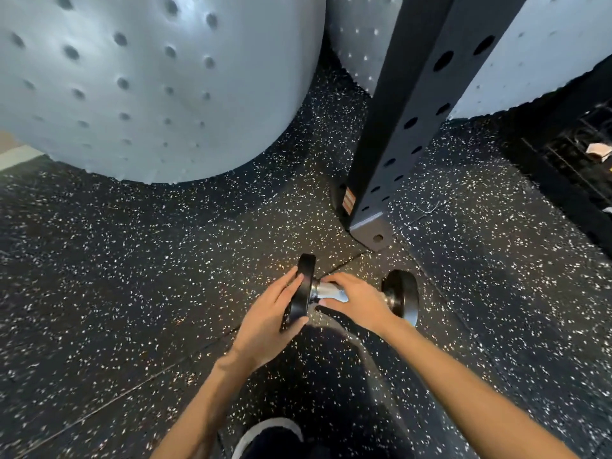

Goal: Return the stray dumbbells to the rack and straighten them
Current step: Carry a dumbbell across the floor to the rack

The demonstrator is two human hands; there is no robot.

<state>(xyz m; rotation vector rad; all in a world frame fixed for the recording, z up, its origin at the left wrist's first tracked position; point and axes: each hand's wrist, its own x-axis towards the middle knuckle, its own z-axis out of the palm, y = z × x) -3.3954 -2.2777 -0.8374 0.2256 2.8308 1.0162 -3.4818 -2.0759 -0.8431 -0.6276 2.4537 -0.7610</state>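
The dumbbell had a short, bright chrome handle between two round black heads, the right head glossy and catching the light. It sat crosswise low over the speckled black rubber floor; whether it rested there or was just lifted could not be told. The left hand gripped the left head, fingers over its rim and thumb under it. The right hand was curled round the handle. Just beyond stood the foot of a black perforated post, with a large grey dimpled ball to its left. A shoe showed below.
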